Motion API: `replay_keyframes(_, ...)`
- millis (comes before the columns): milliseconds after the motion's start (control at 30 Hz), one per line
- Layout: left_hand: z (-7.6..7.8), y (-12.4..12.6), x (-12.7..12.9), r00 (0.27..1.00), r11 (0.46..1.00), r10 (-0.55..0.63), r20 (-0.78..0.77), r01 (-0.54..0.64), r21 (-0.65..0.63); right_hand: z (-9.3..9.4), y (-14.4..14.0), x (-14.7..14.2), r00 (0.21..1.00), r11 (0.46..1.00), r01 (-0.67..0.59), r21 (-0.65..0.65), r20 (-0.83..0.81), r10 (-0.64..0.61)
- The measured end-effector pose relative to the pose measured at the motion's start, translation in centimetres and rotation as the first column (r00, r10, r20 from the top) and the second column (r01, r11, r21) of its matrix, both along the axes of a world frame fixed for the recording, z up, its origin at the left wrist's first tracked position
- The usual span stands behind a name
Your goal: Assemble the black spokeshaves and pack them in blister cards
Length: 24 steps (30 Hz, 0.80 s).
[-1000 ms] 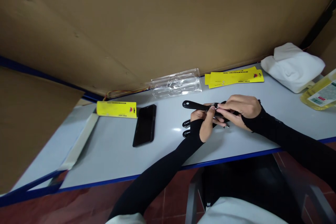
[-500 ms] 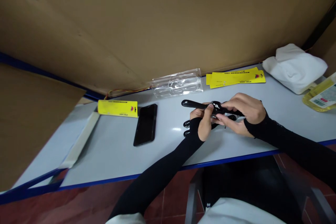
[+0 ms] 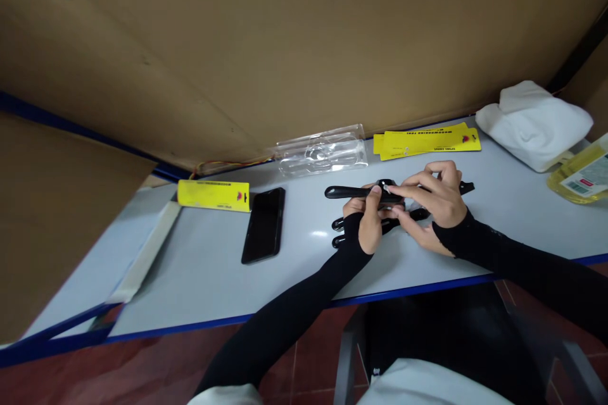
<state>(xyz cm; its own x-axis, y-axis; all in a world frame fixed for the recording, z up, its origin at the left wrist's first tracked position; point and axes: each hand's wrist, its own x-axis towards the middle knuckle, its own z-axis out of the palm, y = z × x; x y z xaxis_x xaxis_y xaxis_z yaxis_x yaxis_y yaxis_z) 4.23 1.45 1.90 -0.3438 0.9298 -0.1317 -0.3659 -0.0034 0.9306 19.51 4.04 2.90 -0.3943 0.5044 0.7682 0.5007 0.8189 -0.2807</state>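
Note:
A black spokeshave point(image 3: 349, 192) is held level just above the table, its handles pointing left and right. My left hand point(image 3: 368, 223) is closed on it near the middle, thumb on top. My right hand point(image 3: 437, 202) pinches the middle from the right, forefinger on top near a small silvery screw point(image 3: 386, 188) and thumb below. The right handle's tip point(image 3: 467, 188) shows beyond my right knuckles. Below my hands lie more black tools, their rounded handle ends point(image 3: 337, 224) sticking out left of my left wrist; my hands hide most of them.
Clear plastic blister trays point(image 3: 323, 150) lie along the back wall beside yellow cards point(image 3: 427, 141). Farther left are another yellow card point(image 3: 213, 195) and a black phone point(image 3: 263, 225). At the right stand a white cloth bundle point(image 3: 532, 123) and a bottle of yellow liquid point(image 3: 582, 174).
My right hand has shifted slightly left, its forefinger now over the screw area of the spokeshave. The right handle's tip has come into sight. My left hand keeps its hold.

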Motion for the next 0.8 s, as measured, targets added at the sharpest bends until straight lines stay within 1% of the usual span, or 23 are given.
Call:
replay_keyframes(133,-0.2,-0.2,0.1,0.999,0.998,0.015,-0.03,-0.013,0.06,0.2,0.1,0.2,0.998,0.999,0.015,-0.043,0.054,-0.012)
replay_keyframes(233,-0.1,-0.3,0.3,0.999,0.998,0.025,-0.034,-0.023,0.06,0.3,0.2,0.3,0.996,1.0,0.002,0.002,0.091,-0.002)
replay_keyframes(367,0.1,-0.2,0.4,0.999,0.999,0.016,-0.04,-0.015,0.032,0.6,0.4,0.4,0.998,0.997,0.034,0.064,0.047,-0.037)
replay_keyframes(500,0.2,-0.2,0.3,0.998,1.0,0.027,-0.058,-0.026,0.012,0.7,0.7,0.4,0.999,0.999,0.026,0.047,0.043,-0.029)
replay_keyframes(600,0.2,-0.2,0.3,0.998,1.0,0.021,-0.058,-0.02,0.008,0.2,1.1,0.3,0.999,0.999,0.023,0.028,0.037,-0.024)
replay_keyframes(733,0.3,-0.4,0.5,0.996,1.0,-0.024,-0.088,0.025,0.002,-0.6,1.8,0.0,0.996,0.997,0.069,0.023,-0.053,-0.068)
replay_keyframes(800,0.4,-0.5,0.6,0.993,1.0,-0.022,-0.113,0.022,0.004,-0.7,1.8,-0.1,0.994,0.997,0.078,0.01,-0.077,-0.077)
